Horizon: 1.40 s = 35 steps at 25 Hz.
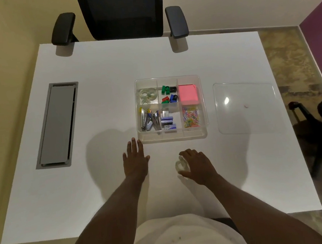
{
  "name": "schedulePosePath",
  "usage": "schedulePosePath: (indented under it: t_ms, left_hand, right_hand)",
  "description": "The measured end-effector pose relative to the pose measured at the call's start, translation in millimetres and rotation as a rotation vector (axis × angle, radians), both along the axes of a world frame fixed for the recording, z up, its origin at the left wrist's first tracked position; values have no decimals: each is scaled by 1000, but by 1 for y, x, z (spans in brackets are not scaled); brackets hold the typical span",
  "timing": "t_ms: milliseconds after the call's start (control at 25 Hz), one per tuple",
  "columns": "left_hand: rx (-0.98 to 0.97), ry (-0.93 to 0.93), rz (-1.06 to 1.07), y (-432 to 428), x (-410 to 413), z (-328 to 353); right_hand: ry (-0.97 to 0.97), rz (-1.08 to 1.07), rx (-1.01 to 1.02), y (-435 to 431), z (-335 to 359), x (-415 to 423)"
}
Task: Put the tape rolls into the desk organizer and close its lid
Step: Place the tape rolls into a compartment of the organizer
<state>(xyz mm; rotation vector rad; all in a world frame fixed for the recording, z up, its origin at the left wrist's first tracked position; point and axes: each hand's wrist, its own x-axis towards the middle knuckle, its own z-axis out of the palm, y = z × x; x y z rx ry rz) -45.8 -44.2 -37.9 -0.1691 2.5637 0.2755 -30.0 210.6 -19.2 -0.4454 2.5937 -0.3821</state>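
Observation:
A clear plastic desk organizer (203,101) stands open in the middle of the white desk. Its far-left compartment holds clear tape rolls (147,95). The organizer's clear lid (255,116) lies flat on the desk to its right. My right hand (197,166) is curled around one clear tape roll (179,165) on the desk, in front of the organizer. My left hand (135,159) rests flat on the desk with fingers spread, just left of the organizer's near corner, holding nothing.
The other compartments hold sharpeners (170,95), pink sticky notes (188,95), staplers (149,121), staple boxes (167,121) and coloured paper clips (191,117). A grey cable hatch (57,124) sits in the desk at left. A black office chair (122,12) stands behind the desk.

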Motion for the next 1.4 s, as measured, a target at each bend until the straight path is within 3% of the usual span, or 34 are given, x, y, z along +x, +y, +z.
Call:
schedulePosePath:
  t_ms: [280,440,720,1040,1400]
  left_hand:
    - [1,-13,-1,-1,-2,0]
    - [-2,-24,-9,0,-5,0]
    - [3,5,0,-1,-6,-2]
    - [-14,33,0,0,-5,-13]
    - [1,-2,9,-3,-5,-33]
  right_hand:
    - [2,-17,16,-15,-6,9]
    - [60,-28,-77,-24,3,-6]
    - [273,-32,-169,-49,33,-81]
    - [295,-143,-216,-86,49,-182]
    - [297,-182,55,-130,36,-251]
